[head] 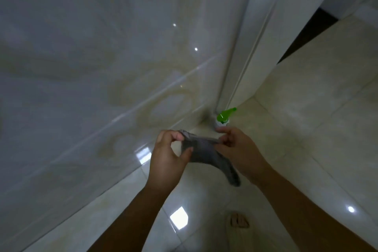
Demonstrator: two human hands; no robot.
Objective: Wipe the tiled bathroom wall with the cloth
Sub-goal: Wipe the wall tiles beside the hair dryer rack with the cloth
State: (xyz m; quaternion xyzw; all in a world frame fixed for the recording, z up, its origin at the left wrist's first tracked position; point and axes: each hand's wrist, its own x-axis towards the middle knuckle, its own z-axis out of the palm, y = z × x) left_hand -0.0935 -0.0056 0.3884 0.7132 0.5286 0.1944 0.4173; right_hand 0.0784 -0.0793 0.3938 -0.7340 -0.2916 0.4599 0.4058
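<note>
Grey and limp, the cloth (206,154) hangs in the air between the person's two hands, low in front of the tiled wall (102,57) and above the glossy floor (306,108). The left hand (166,155) pinches one top corner, with fingers (177,136) closed on the fabric and the thumb pressed against its edge. The right hand (237,145) has its fingers together on the opposite end of the same top edge, so the edge is drawn fairly taut between them. Below that line the rest of the cloth sags and trails down to the right in a narrow tail, clear of the floor. It looks thin, soft and light, and it probably folds or bunches with almost no effort; whether it is damp cannot be told. Held by the corners like this it would likely flap rather than press, so a better hold for wiping seems to be a folded pad under a flat palm. The wall is shiny and looks slippery, with faint ring-shaped streaks showing on the tile nearest the hands. A spray bottle with a green nozzle (224,115) stands on the floor in the corner, just beyond the right hand. Wiping does not appear to have begun at this spot.
</note>
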